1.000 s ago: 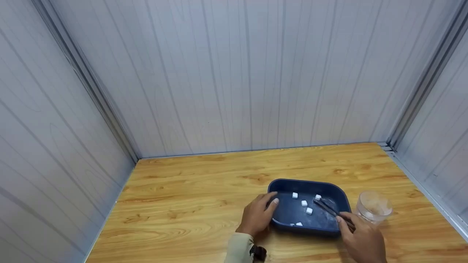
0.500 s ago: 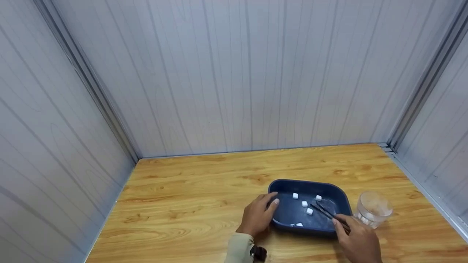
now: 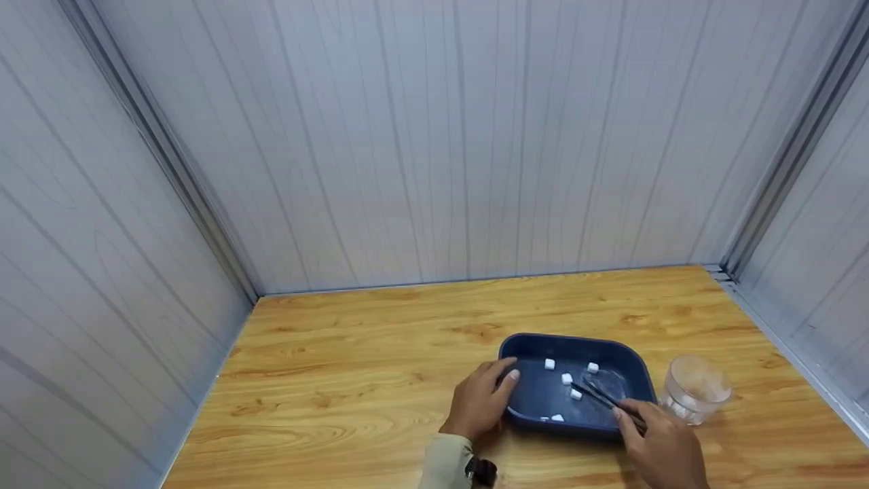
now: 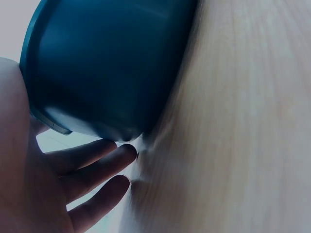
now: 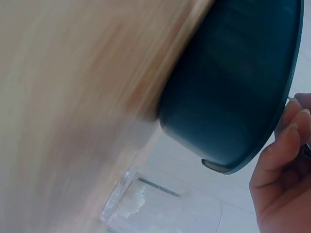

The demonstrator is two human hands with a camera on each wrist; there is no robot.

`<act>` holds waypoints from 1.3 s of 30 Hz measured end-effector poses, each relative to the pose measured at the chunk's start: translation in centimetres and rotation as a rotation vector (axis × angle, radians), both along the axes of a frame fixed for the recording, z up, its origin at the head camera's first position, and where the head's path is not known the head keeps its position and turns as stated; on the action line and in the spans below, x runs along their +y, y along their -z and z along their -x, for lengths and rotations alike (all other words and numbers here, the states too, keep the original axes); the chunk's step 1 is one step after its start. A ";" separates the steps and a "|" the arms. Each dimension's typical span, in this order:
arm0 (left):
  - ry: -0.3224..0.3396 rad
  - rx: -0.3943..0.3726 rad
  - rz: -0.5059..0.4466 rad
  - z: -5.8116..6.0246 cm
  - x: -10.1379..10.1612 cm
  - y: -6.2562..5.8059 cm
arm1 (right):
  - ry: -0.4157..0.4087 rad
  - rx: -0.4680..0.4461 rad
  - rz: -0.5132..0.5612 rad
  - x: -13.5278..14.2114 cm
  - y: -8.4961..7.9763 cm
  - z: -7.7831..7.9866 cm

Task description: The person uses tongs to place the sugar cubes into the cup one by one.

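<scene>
A dark blue tray stands on the table with several small white cubes scattered in it. At its left end my left hand grips the rim, thumb over the edge. In the left wrist view several of its fingers reach down outside the wall. My right hand pinches black tweezers over the tray's front right part. Their two tips are spread, one close to a white cube in the middle. The right wrist view shows the curled fingers beside the rim.
Right of the tray stands a clear glass with white pieces at its bottom, close to the right hand. The wooden table meets pale panelled walls at the back and sides.
The right hand has shifted left with the tweezers, whose tips went from the back right cube toward the middle cubes and spread apart. The left hand stays on the tray.
</scene>
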State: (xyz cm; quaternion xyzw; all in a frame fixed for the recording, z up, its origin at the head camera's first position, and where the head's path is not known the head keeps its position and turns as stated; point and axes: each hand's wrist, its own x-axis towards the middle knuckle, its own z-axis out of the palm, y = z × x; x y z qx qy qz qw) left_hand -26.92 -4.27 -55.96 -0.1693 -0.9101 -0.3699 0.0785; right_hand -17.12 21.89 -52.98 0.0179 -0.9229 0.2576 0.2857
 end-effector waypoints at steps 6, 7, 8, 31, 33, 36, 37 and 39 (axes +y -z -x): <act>0.001 0.009 0.000 0.0 0.0 0.0 | 0.003 -0.106 -0.022 -0.2 -0.5 0.1; 0.001 0.007 -0.001 0.0 0.0 0.0 | 0.000 -0.122 -0.026 -0.3 -0.6 0.1; 0.000 0.004 -0.002 0.0 0.0 0.0 | -0.004 -0.131 -0.031 -0.3 -0.6 0.2; 0.001 0.024 0.009 0.1 0.0 0.2 | -0.025 -0.242 -0.091 -0.7 -1.1 0.6; -0.001 0.024 0.009 0.1 0.0 0.2 | -0.028 -0.240 -0.097 -0.7 -1.0 0.7; 0.000 0.017 0.005 0.0 0.0 0.2 | -0.032 -0.224 -0.104 -0.7 -0.9 0.7; -0.002 0.014 0.005 0.0 0.0 0.1 | -0.034 -0.216 -0.106 -0.7 -0.9 0.7; -0.001 0.013 0.005 0.0 0.0 0.1 | -0.038 -0.203 -0.110 -0.7 -0.9 0.7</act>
